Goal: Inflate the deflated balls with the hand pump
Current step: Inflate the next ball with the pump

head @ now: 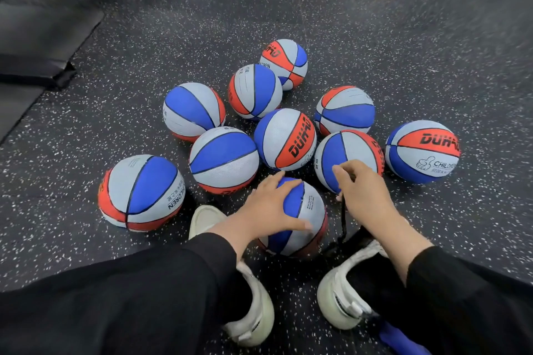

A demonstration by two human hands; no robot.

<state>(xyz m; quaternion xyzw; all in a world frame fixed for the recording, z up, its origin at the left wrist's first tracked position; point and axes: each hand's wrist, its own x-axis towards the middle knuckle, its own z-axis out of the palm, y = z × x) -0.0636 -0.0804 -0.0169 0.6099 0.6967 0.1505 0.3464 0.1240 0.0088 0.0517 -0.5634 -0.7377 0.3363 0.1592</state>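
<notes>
A blue, grey and red ball (305, 216) sits on the floor between my two white shoes. My left hand (268, 204) lies over its left side, fingers spread and curved round it, holding it steady. My right hand (364, 187) hovers just right of the ball and pinches the end of a thin black pump hose (343, 219), which hangs down toward my right shoe. The blue pump body (401, 339) shows at the bottom edge, mostly hidden by my right leg. Several more balls of the same kind lie beyond, the nearest (349, 150) right behind my right hand.
The floor is black speckled rubber (403, 52). Black mats (37, 66) are stacked at the left. My shoes (343, 291) flank the held ball. Another ball (141, 192) lies at the left and one (422, 151) at the right. Furniture legs stand at the far top edge.
</notes>
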